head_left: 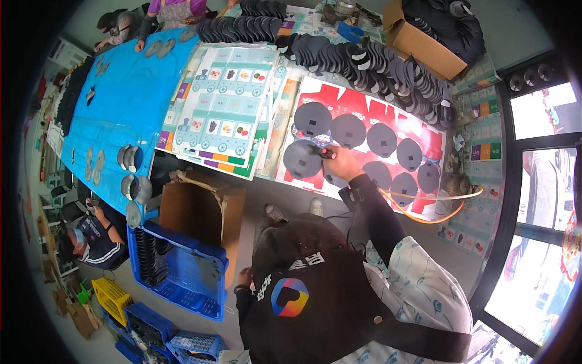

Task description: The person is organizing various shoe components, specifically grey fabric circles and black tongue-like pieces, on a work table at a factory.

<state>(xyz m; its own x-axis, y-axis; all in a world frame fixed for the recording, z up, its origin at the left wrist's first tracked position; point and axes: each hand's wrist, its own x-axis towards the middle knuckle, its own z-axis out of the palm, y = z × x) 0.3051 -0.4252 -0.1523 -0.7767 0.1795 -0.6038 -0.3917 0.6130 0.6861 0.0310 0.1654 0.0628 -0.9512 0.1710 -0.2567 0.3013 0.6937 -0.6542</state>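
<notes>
In my right hand (343, 162) is a brush (328, 153) with a reddish handle and dark bristles. Its bristles are over the right side of a dark grey round disc (300, 162), at the near left of the group. Several more such discs, such as this one (348, 130), lie in rows on a red and white printed sheet (321, 91); most show a small black square mark. One disc is partly hidden under my right hand. My left hand (244, 277) hangs low beside my apron, away from the table; its fingers are hard to make out.
Stacked dark curved pieces (370, 64) line the table's far side, near a cardboard box (418, 45). Printed sheets (227, 100) lie to the left. An orange hose (436, 219) loops at right. A blue crate (182, 273) and an open carton (200, 209) stand left. Other people work around a blue table (121, 115).
</notes>
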